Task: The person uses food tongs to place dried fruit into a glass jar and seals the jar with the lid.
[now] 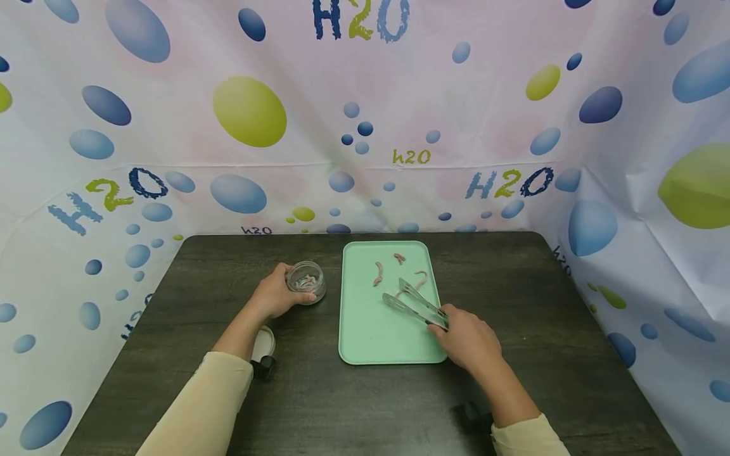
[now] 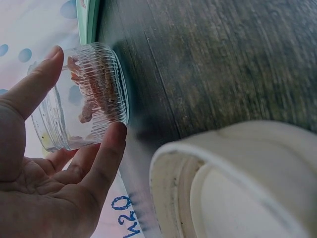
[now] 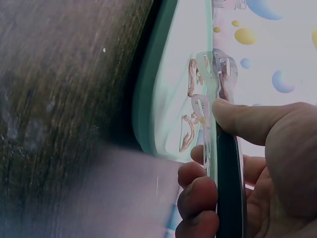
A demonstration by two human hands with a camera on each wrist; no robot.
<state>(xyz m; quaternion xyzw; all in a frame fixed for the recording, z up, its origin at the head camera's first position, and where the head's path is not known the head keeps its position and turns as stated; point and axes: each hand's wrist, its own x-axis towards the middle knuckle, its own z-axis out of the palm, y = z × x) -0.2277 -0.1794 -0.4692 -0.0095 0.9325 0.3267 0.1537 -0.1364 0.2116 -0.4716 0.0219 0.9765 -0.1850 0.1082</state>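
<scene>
A spotted sheet (image 1: 365,76) spans the top and sides of the head view, and a dark bench (image 1: 542,297) takes up the middle and bottom. Just right of centre on the bench lies a pale green tray (image 1: 379,342). The right hand (image 1: 469,337), right of centre and low in the frame, is clamped round a pair of tongs (image 1: 406,310), whose arms stand apart over the tray. The left hand (image 1: 276,293), left of centre, has its thumb and fingers wrapped about a glass jar (image 1: 320,290); whether the jar sits on the bench or is slightly raised I cannot tell. A white lid (image 1: 264,344) is already off, lying below the jar in the frame, partly behind the left forearm. Smallest are the pinkish strips (image 1: 378,274): three show in the upper half of the tray, a further bit seems to lie between the tong tips, and a clump (image 2: 101,84) sits inside the jar. With the jar open and pieces in both places, the shifting of strips between jar and tray looks partway along; nothing is plainly gripped by the tongs, and the lid is not back on.
</scene>
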